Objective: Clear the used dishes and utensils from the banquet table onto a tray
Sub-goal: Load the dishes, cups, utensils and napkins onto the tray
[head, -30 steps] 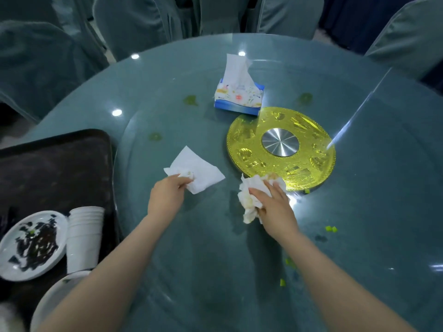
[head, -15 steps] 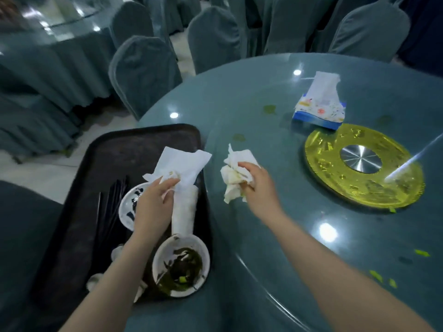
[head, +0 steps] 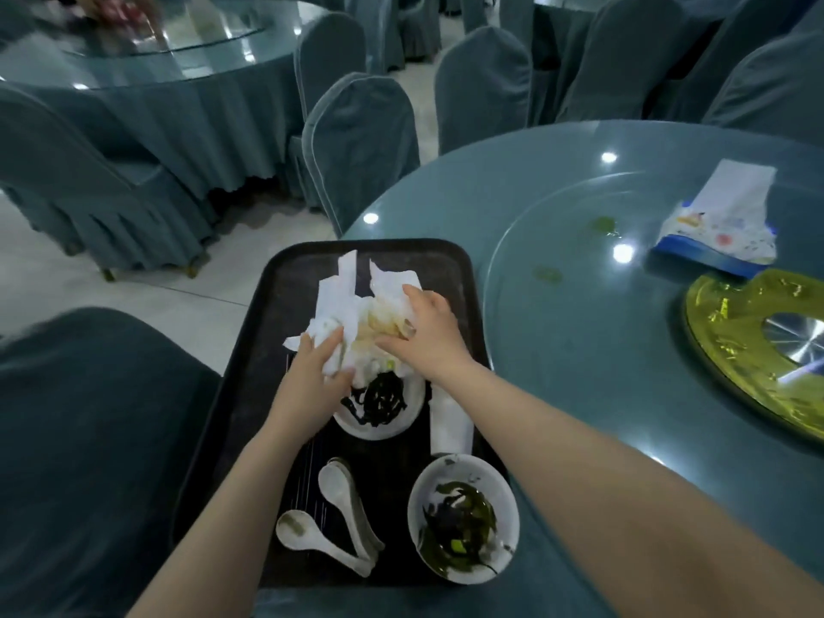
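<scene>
Landmark: the dark rectangular plastic tray (head: 450, 260), resting at the edge of the round teal glass-topped banquet table (head: 579, 350).

Near end of the tray: a white round bowl with green leafy scraps and liquid (head: 463, 517) at the right corner. Left of it, two white ceramic soup spoons (head: 332, 517), overlapping, bowls up. Thin dark sticks (head: 307, 479) lie lengthwise under the spoons; probably chopsticks, too dim to be sure.

Middle of the tray: a white round plate with dark shredded leftovers (head: 379, 403), partly covered by the left wrist. Right of it a stack of white paper cups lying on its side (head: 448, 425), its far end hidden under the right forearm.

Far half of the tray: a heap of crumpled white paper napkins (head: 352, 301), stained yellow-brown in the middle, edges sticking up toward the far rim. Left hand (head: 316, 376) grips a white wad at the heap's near left side, fingers curled into it. Right hand (head: 428, 336) lies over the heap's right side, fingers bent down onto the stained paper; whether it clasps or only presses cannot be told. The hands are close together, not touching.

Beyond the tray, on the table: green smears (head: 602, 225) on the glass, a blue-and-white tissue pack (head: 722, 234) with a sheet standing up, and a yellow-gold round turntable base with a steel centre (head: 749, 332), cut off by the right frame edge.
</scene>
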